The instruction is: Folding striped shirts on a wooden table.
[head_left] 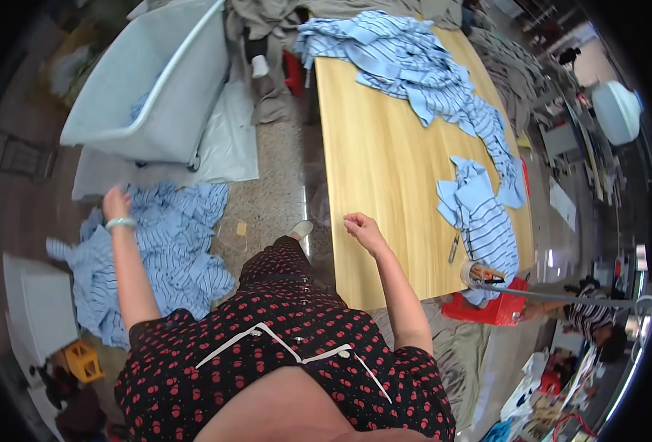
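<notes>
My left hand (116,203), with a pale bangle (121,222) on its wrist, reaches out over a pile of blue striped garments (165,234) on the floor. Its fingers are blurred, and I cannot make out anything in them. Above the near left edge of the wooden table (385,169) is my right hand (365,233), fingers curled in and nothing visible between them. More blue striped garments (396,55) lie bunched along the far end and right side of the table. A separate blue striped piece (482,214) lies nearer on the right.
A large white wheeled tub (149,81) stands at far left on plastic sheeting (230,136). On the table's right corner are a cup of tools (481,274) and a pen-like tool (454,248). A red plastic stool (492,308) and another person (598,313) are beyond it.
</notes>
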Demonstrator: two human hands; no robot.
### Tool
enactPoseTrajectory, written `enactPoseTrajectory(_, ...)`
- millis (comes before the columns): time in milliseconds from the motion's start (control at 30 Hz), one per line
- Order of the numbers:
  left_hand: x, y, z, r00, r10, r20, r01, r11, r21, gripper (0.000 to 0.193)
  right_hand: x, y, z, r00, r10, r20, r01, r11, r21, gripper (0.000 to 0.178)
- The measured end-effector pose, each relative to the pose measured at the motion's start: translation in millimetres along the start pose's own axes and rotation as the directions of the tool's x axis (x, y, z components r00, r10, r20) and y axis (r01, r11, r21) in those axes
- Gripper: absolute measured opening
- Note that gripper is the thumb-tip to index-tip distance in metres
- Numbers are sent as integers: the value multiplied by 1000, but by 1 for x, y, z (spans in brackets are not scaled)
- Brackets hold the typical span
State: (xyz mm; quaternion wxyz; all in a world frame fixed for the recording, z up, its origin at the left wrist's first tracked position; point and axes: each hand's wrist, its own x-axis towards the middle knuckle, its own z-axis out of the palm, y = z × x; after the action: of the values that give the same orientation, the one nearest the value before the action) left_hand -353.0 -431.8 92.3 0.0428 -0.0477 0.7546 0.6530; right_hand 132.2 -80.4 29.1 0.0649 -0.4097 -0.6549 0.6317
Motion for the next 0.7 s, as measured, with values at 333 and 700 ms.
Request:
enactPoseTrajectory(333,-55,55,491,700,289,653,-575,771,274,39,-20,63,-55,884,295,-362,-201,941,274,15)
enactPoseTrajectory(700,-91,68,804,491,247,835,-836,405,371,65,76,32,-40,785,532,-317,-289,767,574,15)
